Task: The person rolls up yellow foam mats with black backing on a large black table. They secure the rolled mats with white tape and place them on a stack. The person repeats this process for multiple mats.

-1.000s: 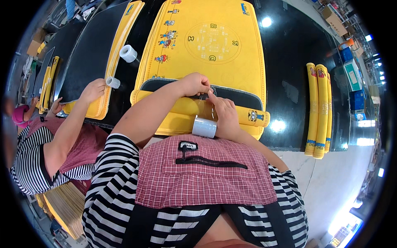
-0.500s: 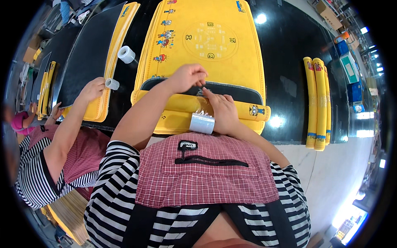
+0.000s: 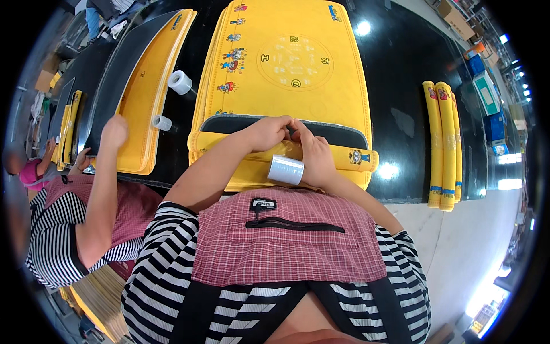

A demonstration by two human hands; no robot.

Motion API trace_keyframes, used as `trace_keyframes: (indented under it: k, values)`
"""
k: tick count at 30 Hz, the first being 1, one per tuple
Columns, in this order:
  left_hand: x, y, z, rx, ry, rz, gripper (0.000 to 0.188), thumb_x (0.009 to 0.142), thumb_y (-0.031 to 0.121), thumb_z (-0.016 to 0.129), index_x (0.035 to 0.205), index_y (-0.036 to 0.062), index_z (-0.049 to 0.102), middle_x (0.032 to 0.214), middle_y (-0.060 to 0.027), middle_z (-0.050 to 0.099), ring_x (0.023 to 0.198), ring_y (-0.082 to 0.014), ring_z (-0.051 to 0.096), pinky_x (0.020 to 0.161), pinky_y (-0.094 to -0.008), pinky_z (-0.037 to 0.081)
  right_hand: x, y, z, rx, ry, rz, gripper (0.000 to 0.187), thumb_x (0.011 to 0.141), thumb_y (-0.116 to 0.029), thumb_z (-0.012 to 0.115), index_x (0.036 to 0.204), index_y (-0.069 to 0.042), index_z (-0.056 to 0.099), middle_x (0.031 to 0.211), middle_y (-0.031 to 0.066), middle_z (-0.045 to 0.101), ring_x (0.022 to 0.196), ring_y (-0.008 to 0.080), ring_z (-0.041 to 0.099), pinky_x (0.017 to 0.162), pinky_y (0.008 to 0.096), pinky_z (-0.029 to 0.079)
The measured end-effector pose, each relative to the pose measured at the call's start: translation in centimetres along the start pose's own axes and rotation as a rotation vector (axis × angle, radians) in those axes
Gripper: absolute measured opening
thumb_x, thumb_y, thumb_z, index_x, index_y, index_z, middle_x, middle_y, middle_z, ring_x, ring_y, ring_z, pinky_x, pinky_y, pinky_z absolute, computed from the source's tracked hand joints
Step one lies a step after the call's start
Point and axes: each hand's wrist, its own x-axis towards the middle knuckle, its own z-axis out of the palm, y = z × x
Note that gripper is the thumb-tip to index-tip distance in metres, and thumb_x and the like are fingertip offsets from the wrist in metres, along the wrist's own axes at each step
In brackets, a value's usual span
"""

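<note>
A yellow mat rolled into a tube [image 3: 346, 156] lies crosswise over the near end of a stack of yellow printed mats [image 3: 298, 97], with a strip of dark underside behind it. My left hand [image 3: 268, 133] has its fingers pinched together just behind the tube; whatever is between them is too small to make out. Over the tube curls my right hand [image 3: 318, 157], gripping it, its forefinger reaching up to meet my left fingertips. A roll of clear tape [image 3: 286, 169] rests on the near side of the tube against my right hand.
Several taped yellow tubes [image 3: 441, 146] lie on the black table [image 3: 395, 69] at right. To the left, a co-worker's hand [image 3: 116, 132] is at another mat stack [image 3: 150, 109]. Two more tape rolls, a larger one [image 3: 180, 82] and a smaller one [image 3: 161, 122], stand between the stacks.
My left hand has come down and right to meet my right fingertips. The co-worker's hand has moved off the small tape roll to a lifted mat edge.
</note>
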Motion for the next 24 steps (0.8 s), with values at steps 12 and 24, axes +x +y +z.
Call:
trace_keyframes:
  k: [12, 24]
  values:
    - [-1.7, -2.7, -1.6, 0.366, 0.586, 0.146, 0.021, 0.097, 0.007, 0.057, 0.114, 0.0035, 0.069, 0.099, -0.0133, 0.073, 0.093, -0.0325, 0.071, 0.083, -0.0392, 0.056, 6.0, 4.9, 0.1, 0.028, -0.096, 0.138, 0.1, 0.085, -0.021, 0.078, 0.163, -0.002, 0.019, 0.121, 0.0171, 0.067, 0.116, 0.0339, 0.067, 0.101, 0.0426, 0.052]
    - [-2.5, -3.8, 1.4, 0.988, 0.628, 0.282, 0.061, 0.084, 0.026, 0.074, 0.139, 0.0076, 0.054, 0.137, -0.0118, 0.059, 0.132, -0.0322, 0.053, 0.113, -0.0506, 0.036, 7.4, 5.6, -0.8, 0.332, 0.108, -0.377, 0.041, 0.077, -0.014, 0.083, 0.115, -0.006, 0.072, 0.109, 0.0119, 0.073, 0.099, 0.0313, 0.071, 0.089, 0.0409, 0.057]
